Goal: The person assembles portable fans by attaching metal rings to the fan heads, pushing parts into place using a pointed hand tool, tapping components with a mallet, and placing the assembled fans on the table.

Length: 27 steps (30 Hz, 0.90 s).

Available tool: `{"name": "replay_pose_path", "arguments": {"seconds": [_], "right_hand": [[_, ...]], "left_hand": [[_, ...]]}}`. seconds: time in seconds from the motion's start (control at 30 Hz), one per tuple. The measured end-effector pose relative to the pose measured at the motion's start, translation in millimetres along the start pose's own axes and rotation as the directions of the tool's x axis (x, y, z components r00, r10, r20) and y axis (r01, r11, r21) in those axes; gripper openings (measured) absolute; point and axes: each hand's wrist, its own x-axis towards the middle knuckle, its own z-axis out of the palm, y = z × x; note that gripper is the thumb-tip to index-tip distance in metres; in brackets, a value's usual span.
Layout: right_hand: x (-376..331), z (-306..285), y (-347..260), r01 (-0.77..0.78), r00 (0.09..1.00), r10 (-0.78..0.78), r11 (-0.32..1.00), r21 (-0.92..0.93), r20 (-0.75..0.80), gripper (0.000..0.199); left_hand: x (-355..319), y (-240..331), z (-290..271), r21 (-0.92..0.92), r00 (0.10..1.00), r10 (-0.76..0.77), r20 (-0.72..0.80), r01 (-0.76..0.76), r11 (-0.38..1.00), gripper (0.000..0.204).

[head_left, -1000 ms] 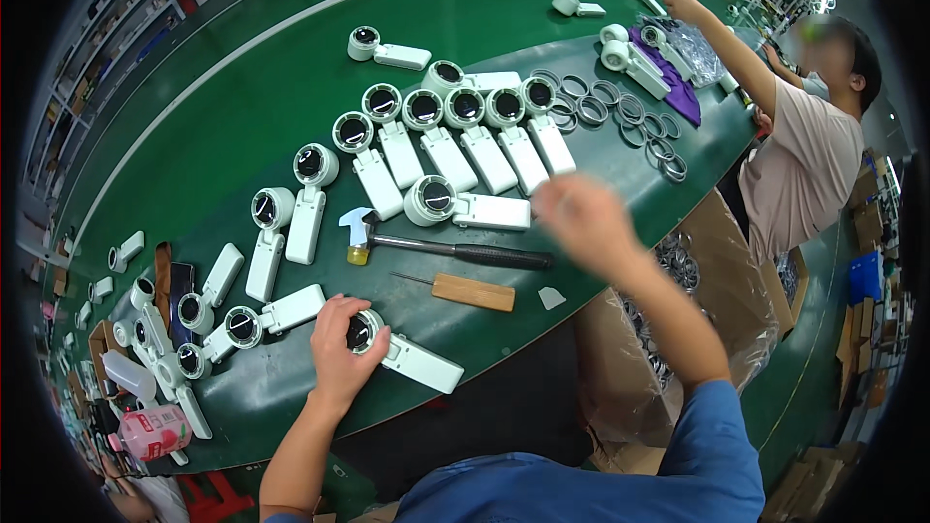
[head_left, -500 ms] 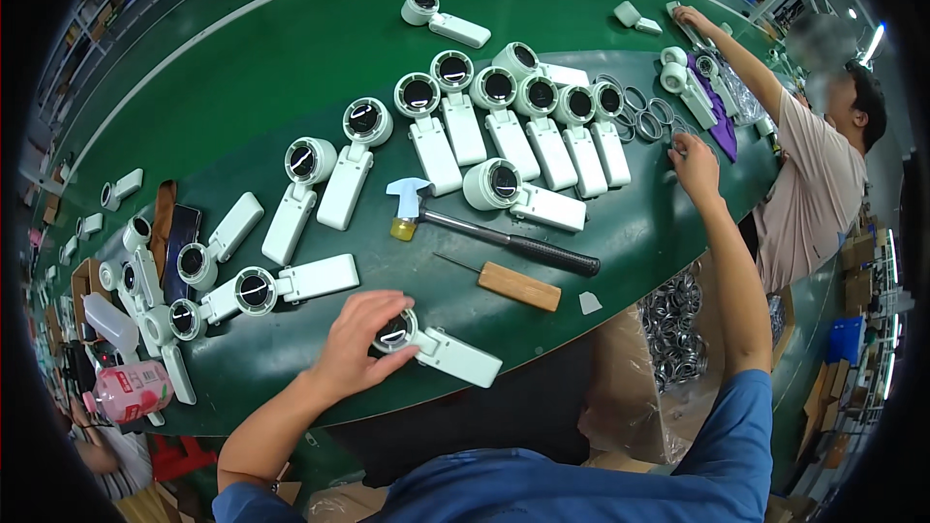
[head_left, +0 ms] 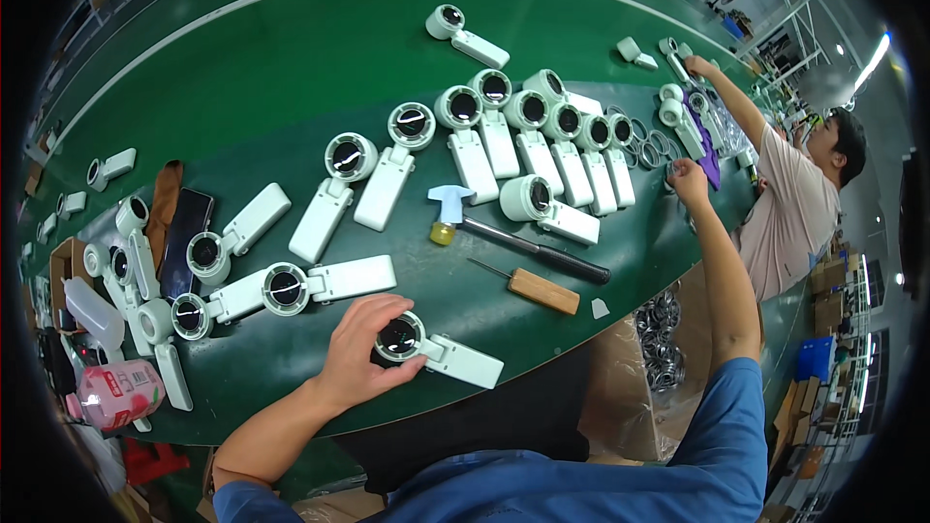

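Lower centre, I have my left grip (head_left: 356, 353) around the round head of a pale handheld device (head_left: 470, 363). Right of centre, my right grip (head_left: 690, 181) is at the loose grey rings (head_left: 652, 154); whether it holds one, I can't tell. Mid-frame on the green counter (head_left: 281, 358) lie a hammer (head_left: 542, 253) and a wooden-handled awl (head_left: 544, 292).

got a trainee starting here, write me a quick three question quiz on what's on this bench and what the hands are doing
1. True or false: the left hand grips the nearest white device around its round head.
2. The right hand is closest to: A) the pink bottle, B) the grey rings, C) the brown strap.
3. Which lies nearer the person, the hammer or the wooden-handled pick?

Key: 1. True. 2. B. 3. The wooden-handled pick.
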Motion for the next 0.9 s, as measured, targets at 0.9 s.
{"name": "replay_pose_path", "arguments": {"seconds": [0.9], "right_hand": [[-285, -38, -388, 0.085, 0.285, -0.719, 0.678, 0.73, 0.634, 0.023]], "left_hand": [[-7, -17, -14, -0.166, 0.975, -0.033, 0.221, 0.071, 0.984, 0.115]]}}
